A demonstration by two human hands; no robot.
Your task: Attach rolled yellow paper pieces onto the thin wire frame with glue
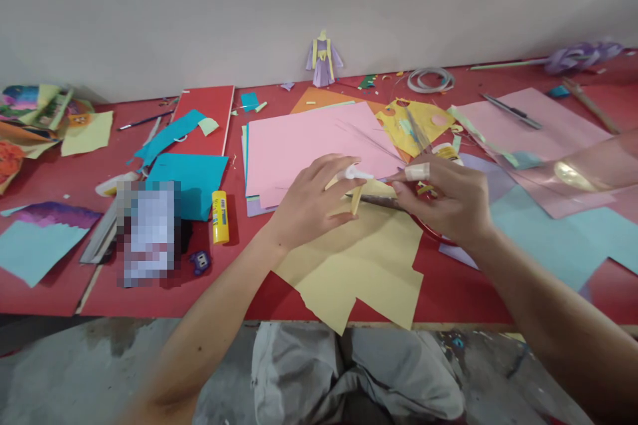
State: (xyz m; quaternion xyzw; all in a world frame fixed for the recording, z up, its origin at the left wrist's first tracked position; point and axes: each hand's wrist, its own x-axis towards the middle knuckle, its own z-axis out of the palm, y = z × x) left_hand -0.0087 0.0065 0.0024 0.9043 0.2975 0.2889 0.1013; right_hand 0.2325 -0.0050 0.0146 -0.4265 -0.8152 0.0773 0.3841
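My left hand (319,196) is closed over the work area, with a narrow yellow paper strip (357,199) pinched between its fingers. A small white piece (355,172) shows at its fingertips; I cannot tell whether it is tape or something held. My right hand (441,196), with white tape on one finger, is closed in a pinch close to the left fingertips. What it grips is too small to make out. Below the hands lies a cut sheet of yellow paper (359,265). Scissors (376,202) with a dark blade and red handle rest partly under my right hand.
Pink paper (309,146) is stacked behind the hands. A yellow glue stick (220,218), blue paper (192,179) and a blurred-out object (149,232) are to the left. A purple paper dress figure (323,63) leans on the wall. A pen (511,111) lies at right.
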